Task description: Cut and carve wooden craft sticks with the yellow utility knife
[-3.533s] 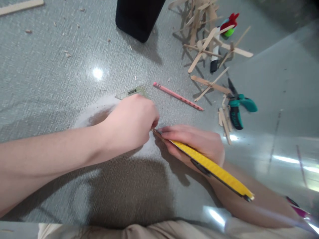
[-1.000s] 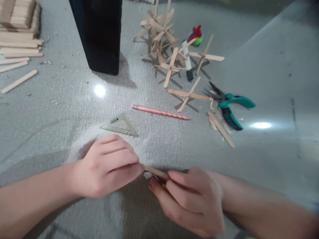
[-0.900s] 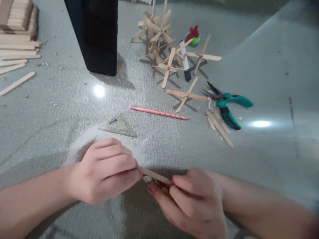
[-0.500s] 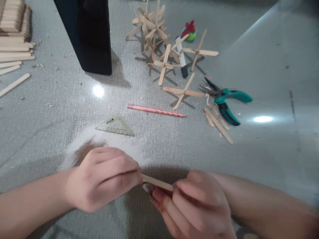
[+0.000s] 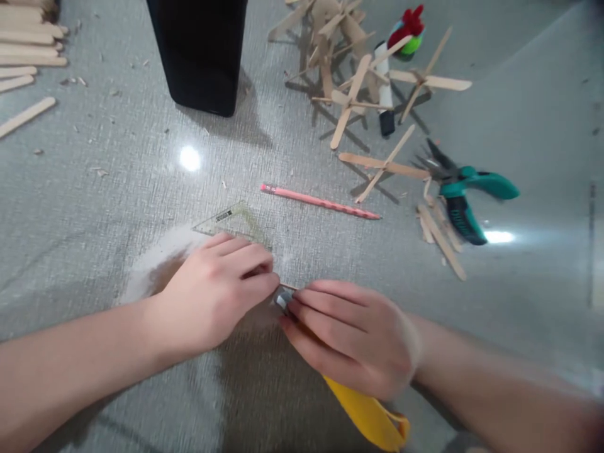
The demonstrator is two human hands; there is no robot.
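My left hand (image 5: 221, 292) is closed with its fingertips pinching a wooden craft stick (image 5: 288, 287), which shows edge-on as a thin strip between the hands. My right hand (image 5: 352, 333) wraps round a yellow-handled tool (image 5: 365, 412) whose grey metal end pokes out by the thumb and fingers, close to the left fingertips. The tool's exact kind is hidden by the grip. The right fingertips also meet the stick's other end. Just beyond the left hand lies a clear green set square (image 5: 226, 217), partly covered by the knuckles.
A pink pencil (image 5: 325, 204) lies ahead. Crossed-stick pieces (image 5: 349, 104), a marker (image 5: 384, 94) and a red-green object (image 5: 408, 31) sit at the back. Teal pliers (image 5: 465, 182) rest beside stick scraps (image 5: 441, 242). A black upright object (image 5: 201, 56) and loose sticks (image 5: 28, 56) are leftward.
Both hands have moved away from me, and the stick has turned edge-on. The tool's yellow handle has come into sight under my right hand. The view has shifted, moving the table items rightward.
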